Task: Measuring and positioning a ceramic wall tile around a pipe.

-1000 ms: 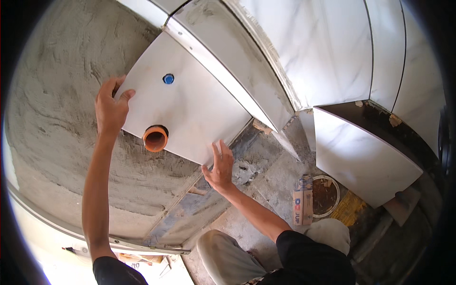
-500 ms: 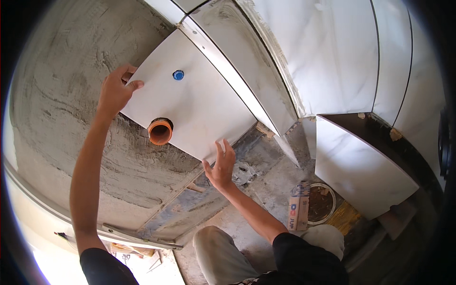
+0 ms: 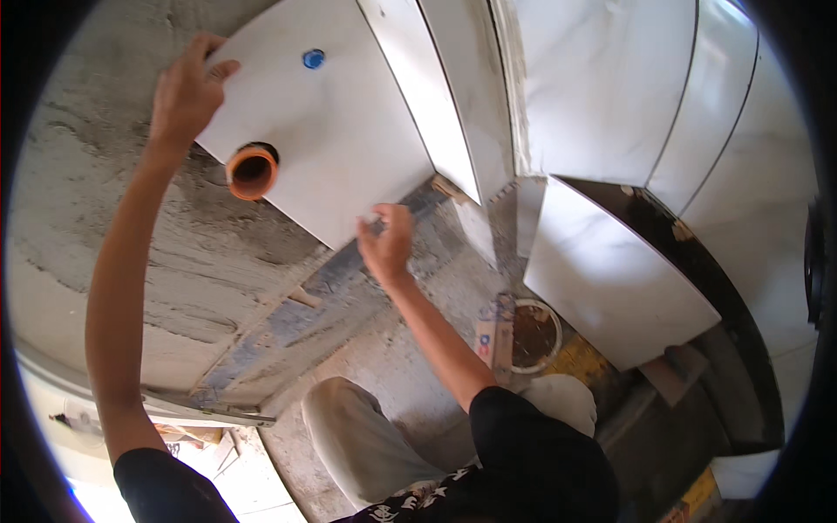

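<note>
A white wall tile (image 3: 336, 131) lies against the grey mortared wall. An orange pipe (image 3: 253, 172) sticks out past its left edge, through a cutout. Higher up, a blue plug (image 3: 314, 58) shows in a small round hole. My left hand (image 3: 186, 98) grips the tile's upper left edge, thumb on the face and fingers over the side. Just off the tile's lower edge is my right hand (image 3: 386, 241), its fingers curled with the thumb close to the fingertips. Something small and greyish seems to be between them, too small to name.
Another white tile (image 3: 623, 270) leans at the right. Near it stand a white-rimmed bucket (image 3: 536, 336) with brown contents and a printed cardboard box (image 3: 495, 340). A small chip of material (image 3: 305, 297) lies at the wall's foot. Wall tiles (image 3: 602, 87) cover the far right.
My right hand has left the tile's lower edge, and its spread fingers have curled in. The left hand keeps its hold on the tile. The whole view has shifted.
</note>
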Tool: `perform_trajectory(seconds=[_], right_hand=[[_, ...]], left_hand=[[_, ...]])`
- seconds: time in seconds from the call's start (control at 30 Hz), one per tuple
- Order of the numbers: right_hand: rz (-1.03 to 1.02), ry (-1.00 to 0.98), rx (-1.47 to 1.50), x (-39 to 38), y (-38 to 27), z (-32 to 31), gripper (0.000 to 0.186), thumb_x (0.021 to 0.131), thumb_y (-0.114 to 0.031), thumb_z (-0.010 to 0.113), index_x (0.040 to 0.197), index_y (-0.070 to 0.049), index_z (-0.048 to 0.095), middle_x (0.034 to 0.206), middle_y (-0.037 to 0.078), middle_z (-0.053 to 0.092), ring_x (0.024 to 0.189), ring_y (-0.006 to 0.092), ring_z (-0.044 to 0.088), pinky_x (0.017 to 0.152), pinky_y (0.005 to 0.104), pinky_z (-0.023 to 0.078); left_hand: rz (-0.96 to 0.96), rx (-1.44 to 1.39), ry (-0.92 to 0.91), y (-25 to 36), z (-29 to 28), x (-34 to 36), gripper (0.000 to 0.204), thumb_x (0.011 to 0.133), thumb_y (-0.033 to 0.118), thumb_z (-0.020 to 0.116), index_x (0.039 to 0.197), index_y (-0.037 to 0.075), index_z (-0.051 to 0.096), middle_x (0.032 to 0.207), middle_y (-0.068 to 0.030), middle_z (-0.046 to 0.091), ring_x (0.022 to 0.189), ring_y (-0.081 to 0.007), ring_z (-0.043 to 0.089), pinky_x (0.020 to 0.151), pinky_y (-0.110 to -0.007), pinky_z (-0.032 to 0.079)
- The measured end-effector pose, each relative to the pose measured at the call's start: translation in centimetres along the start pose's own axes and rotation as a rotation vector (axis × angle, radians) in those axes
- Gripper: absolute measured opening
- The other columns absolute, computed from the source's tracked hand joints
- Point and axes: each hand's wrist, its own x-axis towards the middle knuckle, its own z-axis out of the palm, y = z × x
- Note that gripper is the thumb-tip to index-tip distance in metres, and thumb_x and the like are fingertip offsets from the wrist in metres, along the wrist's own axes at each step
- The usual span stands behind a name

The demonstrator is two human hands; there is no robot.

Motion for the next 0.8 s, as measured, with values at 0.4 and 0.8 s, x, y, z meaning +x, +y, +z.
perform_trajectory(seconds=[0.4,0.8], right_hand=[[-0.162,-0.228,-0.17,-3.1,-0.9,1.9,0.058,0.063,-0.023,0.092,0.101,-0.008,0.05,0.099,0.011,0.053,0.095,0.0339,0.052,0.08,0.0482,0.042],[-0.202,-0.167,-0.146,-2.9,0.0,3.0,0.055,0.062,-0.019,0.089,0.098,-0.007,0.048,0.095,0.01,0.053,0.092,0.0336,0.052,0.081,0.0481,0.043]], left_hand=[[-0.249,-0.009,-0.134,6.7,-2.8,0.2,0.028,0.089,0.014,0.071,0.113,0.0,0.07,0.111,-0.0192,0.072,0.102,-0.0335,0.067,0.091,-0.041,0.052],[-0.382,-0.156,-0.081,7.3,-2.8,0.2,0.021,0.092,0.007,0.069,0.111,0.0,0.074,0.104,-0.0168,0.075,0.093,-0.0291,0.071,0.08,-0.035,0.058]])
